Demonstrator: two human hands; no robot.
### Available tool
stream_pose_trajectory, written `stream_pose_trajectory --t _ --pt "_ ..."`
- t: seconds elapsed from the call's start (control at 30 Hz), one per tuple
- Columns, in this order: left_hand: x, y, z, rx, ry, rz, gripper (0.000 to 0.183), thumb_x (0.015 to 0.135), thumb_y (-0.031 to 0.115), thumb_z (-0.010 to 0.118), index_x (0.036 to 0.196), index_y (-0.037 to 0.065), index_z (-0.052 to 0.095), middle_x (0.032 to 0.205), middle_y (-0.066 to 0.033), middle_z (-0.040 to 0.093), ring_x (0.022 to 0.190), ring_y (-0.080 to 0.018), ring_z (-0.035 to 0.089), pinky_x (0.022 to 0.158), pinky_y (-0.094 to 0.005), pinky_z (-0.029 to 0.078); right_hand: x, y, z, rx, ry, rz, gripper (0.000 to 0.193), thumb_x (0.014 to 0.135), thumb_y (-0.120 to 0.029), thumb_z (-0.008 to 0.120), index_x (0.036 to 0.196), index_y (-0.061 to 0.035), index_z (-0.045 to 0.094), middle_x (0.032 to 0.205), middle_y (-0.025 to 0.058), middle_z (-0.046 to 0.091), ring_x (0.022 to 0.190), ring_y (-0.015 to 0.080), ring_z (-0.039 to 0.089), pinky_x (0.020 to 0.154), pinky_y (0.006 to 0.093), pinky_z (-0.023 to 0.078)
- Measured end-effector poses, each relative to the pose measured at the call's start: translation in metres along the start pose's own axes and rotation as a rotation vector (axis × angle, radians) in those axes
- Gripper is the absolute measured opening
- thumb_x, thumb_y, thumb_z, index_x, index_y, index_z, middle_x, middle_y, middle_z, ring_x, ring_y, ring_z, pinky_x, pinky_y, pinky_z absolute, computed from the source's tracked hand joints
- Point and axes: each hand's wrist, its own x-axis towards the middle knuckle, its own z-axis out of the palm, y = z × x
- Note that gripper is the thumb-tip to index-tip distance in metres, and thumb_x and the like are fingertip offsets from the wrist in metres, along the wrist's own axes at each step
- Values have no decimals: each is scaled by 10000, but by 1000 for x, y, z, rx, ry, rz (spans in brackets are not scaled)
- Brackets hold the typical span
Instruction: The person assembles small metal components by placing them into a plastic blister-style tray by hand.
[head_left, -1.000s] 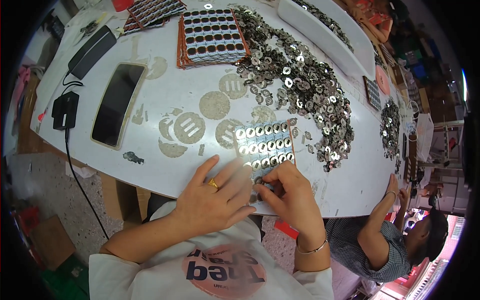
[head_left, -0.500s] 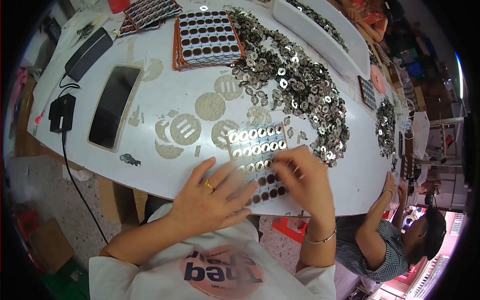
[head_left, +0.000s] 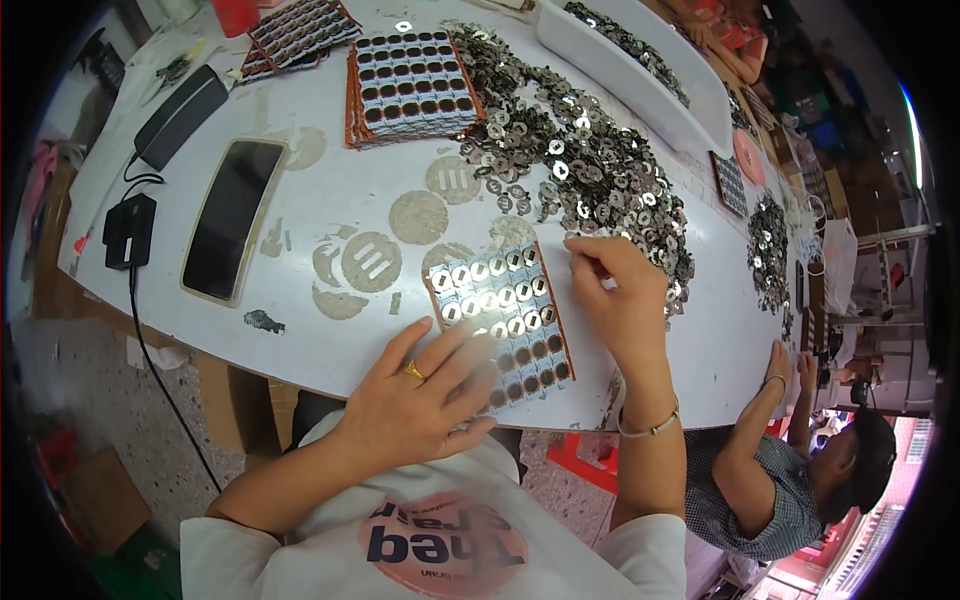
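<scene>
In front of me lies a circuit board panel (head_left: 520, 335) with rows of round spots. Silvery metal discs cover its far rows, while the near rows show dark circles. My left hand (head_left: 420, 390), wearing a ring, rests at the panel's left side with its fingers spread and partly blurred over it. Just right of the panel is my right hand (head_left: 622, 295), thumb and forefinger drawn together beside the loose metal discs (head_left: 625, 190). Whatever those fingertips pinch is too small to make out.
A stack of similar panels (head_left: 415, 88) stands at the far side, left of the disc heap. A long white bin (head_left: 640, 70) holds more discs. At left are a phone (head_left: 233, 220) and a black adapter (head_left: 128, 232) with a cable. A co-worker's arm (head_left: 750, 425) rests at the right edge.
My right hand has moved off the panel, up and right to the loose discs. The panel has shifted slightly left. My left hand has stayed nearly in place.
</scene>
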Motion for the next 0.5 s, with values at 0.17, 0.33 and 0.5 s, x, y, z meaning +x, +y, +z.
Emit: stream_pose_trajectory --t 0.17,0.33,0.5 --pt "2 1 0 -3 -17 11 512 788 450 836 1179 142 718 1426 -75 639 1393 -258 558 1188 -520 391 -9 -2 0 2 18 84 251 870 -28 735 1120 -58 726 991 128 720 928 332 664 820 428 571" --pt "3 2 -2 -5 -17 3 522 790 462 840 1183 141 719 1438 -68 636 1388 -259 559 1178 -527 396 7 -9 15 -202 83 -90 297 871 -39 739 1166 -57 707 1022 137 725 947 339 665 815 422 574" --pt "2 2 0 -5 7 -6 528 790 473 843 1184 144 720 1442 -61 637 1390 -259 557 1177 -525 395 12 6 12 -4 53 93 182 886 -24 744 1067 0 738 1014 119 761 890 279 732 793 358 599"
